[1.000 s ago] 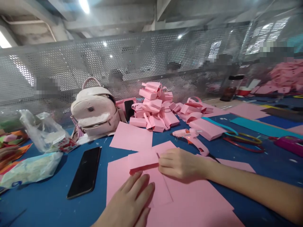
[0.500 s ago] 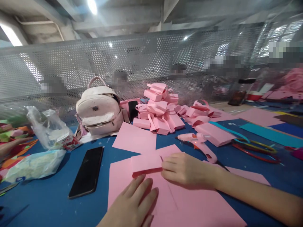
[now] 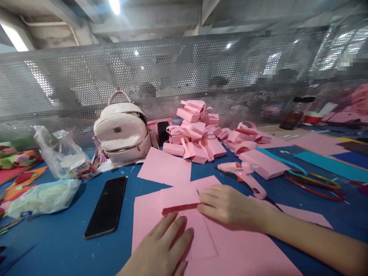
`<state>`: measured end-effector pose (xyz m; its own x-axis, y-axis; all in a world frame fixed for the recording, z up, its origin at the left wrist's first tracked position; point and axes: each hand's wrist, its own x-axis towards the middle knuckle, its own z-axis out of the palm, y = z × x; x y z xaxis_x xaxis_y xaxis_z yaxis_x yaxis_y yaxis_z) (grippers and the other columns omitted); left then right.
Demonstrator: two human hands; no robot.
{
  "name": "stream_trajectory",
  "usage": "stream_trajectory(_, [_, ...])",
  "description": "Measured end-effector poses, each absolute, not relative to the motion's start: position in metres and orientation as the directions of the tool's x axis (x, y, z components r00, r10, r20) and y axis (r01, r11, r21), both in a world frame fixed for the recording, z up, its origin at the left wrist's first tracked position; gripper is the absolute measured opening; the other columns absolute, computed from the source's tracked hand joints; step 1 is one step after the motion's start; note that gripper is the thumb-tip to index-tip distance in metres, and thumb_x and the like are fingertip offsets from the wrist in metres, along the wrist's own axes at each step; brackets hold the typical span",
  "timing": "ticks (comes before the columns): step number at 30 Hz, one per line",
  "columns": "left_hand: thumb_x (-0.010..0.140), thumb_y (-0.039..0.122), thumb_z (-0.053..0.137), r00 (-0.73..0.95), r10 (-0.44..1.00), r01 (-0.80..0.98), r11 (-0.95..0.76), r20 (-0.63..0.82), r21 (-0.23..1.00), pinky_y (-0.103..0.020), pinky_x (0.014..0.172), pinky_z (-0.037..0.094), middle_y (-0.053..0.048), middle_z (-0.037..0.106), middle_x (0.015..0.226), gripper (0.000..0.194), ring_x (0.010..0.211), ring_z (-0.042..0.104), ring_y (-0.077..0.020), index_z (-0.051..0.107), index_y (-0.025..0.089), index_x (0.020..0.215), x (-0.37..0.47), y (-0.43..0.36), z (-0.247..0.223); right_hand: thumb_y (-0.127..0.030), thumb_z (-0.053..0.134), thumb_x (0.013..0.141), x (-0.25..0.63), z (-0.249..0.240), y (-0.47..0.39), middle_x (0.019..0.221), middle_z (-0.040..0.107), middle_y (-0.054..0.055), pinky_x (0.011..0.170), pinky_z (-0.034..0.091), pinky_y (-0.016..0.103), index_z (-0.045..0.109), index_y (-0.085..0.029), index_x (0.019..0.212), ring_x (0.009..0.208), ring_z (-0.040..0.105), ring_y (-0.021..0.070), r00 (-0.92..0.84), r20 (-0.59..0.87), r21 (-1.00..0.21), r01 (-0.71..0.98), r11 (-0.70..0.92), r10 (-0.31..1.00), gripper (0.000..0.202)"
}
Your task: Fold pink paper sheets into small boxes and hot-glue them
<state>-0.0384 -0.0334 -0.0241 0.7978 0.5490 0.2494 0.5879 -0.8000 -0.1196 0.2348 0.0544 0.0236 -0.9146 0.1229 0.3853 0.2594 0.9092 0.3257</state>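
Observation:
A folded piece of pink paper lies on larger pink sheets in front of me, its near edge slightly raised with a dark gap under it. My left hand rests on the paper with fingers stretched out, fingertips touching the near fold. At the right end of the folded piece, my right hand has its fingers curled and closed over the paper; the thumb is hidden. Beyond the right hand lies a pink glue gun with a small orange light.
Behind stand a pile of folded pink paper bags and a pale backpack. A black phone lies at left, near a plastic packet. Coloured hoops and a blue strip are at right. A perforated metal screen crosses behind.
The view has shifted slightly, and a person's hand at the far left edge is out of sight now. Both my hands stay in nearly the same place on the folded paper.

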Motion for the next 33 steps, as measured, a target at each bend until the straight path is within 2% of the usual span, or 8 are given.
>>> stream_trajectory(6, [0.102,0.033,0.05,0.804,0.54,0.579,-0.807,0.247,-0.119,-0.044,0.11,0.05,-0.012,0.051,0.152,0.054,0.138,0.049,-0.0328,0.041,0.015,0.152,-0.037,-0.035,-0.022,-0.001,0.042,0.096,0.224,0.019,0.04,0.075,0.057,0.001,0.058,0.029,0.033,0.057,-0.018,0.075,0.066,0.046,0.0175,-0.861,0.432,0.291,0.414,0.862,0.268,0.031])
stream_trajectory(10, [0.1,0.03,0.051,0.801,0.54,0.579,-0.809,0.258,-0.103,-0.048,0.105,0.053,-0.016,0.057,0.146,0.05,0.134,0.053,-0.0352,0.047,0.012,0.146,-0.034,-0.035,-0.016,0.007,0.042,0.088,0.216,0.015,0.029,0.077,0.059,0.002,0.058,0.031,0.033,0.058,-0.018,0.078,0.067,0.049,0.0184,-0.86,0.416,0.344,0.45,0.824,0.296,0.031])
stream_trajectory(13, [0.099,0.027,0.052,0.801,0.545,0.58,-0.809,0.248,-0.094,-0.048,0.104,0.054,-0.017,0.058,0.144,0.049,0.133,0.054,-0.0358,0.048,0.012,0.144,-0.033,-0.035,-0.012,0.007,0.044,0.086,0.215,0.016,0.027,0.078,0.06,0.002,0.057,0.032,0.033,0.058,-0.018,0.079,0.066,0.05,0.0186,-0.87,0.392,0.359,0.443,0.822,0.297,0.03])
stream_trajectory(19, [0.102,0.031,0.049,0.784,0.553,0.589,-0.807,0.283,-0.055,-0.045,0.111,0.048,-0.015,0.056,0.146,0.048,0.136,0.051,-0.0323,0.048,0.014,0.146,-0.033,-0.036,-0.013,0.005,0.046,0.089,0.216,0.017,0.031,0.079,0.06,0.002,0.058,0.032,0.033,0.056,-0.019,0.08,0.068,0.051,0.0184,-0.877,0.371,0.333,0.431,0.839,0.304,0.028])
stream_trajectory(28, [0.104,0.036,0.044,0.785,0.56,0.589,-0.807,0.263,-0.041,-0.045,0.109,0.05,-0.016,0.057,0.146,0.047,0.133,0.053,-0.0323,0.049,0.013,0.145,-0.033,-0.036,-0.009,0.0,0.045,0.095,0.221,0.018,0.037,0.08,0.059,0.001,0.059,0.03,0.033,0.056,-0.018,0.08,0.069,0.047,0.0178,-0.896,0.322,0.258,0.393,0.883,0.304,0.027])
stream_trajectory(33, [0.104,0.037,0.046,0.783,0.564,0.592,-0.805,0.263,-0.035,-0.046,0.111,0.048,-0.015,0.056,0.146,0.048,0.136,0.05,-0.0327,0.049,0.014,0.145,-0.032,-0.037,-0.009,-0.007,0.041,0.1,0.221,0.015,0.037,0.078,0.057,0.002,0.062,0.029,0.034,0.061,-0.018,0.086,0.072,0.046,0.0199,-0.827,0.487,0.248,0.438,0.864,0.28,0.027])
